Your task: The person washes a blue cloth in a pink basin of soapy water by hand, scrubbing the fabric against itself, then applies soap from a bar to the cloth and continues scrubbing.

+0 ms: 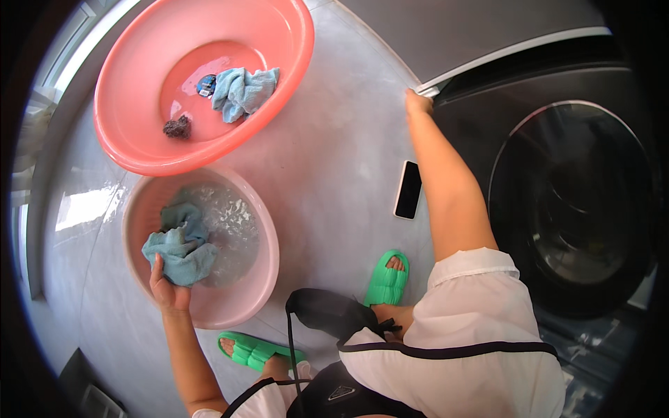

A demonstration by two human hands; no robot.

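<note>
Left grip [170, 291] closed on bunched blue cloth [182, 256], right grip [418, 104] at silver edge [431, 91], its closure unclear.

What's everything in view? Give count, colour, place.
large basin: 1, coral, upper left
small basin: 1, pink, below large basin
lighter cloth: 1, blue, in large basin
label: 1, blue, in large basin
wad: 1, dark, in large basin
water: 1, greyish, small basin
darker cloth: 1, teal, over small basin
phone: 1, black, floor
appliance: 1, black, right
slippers: 2, green, on feet
shirt: 1, white, worn
left hand: 1, bare, holding darker cloth
right hand: 1, bare, at appliance corner
</note>
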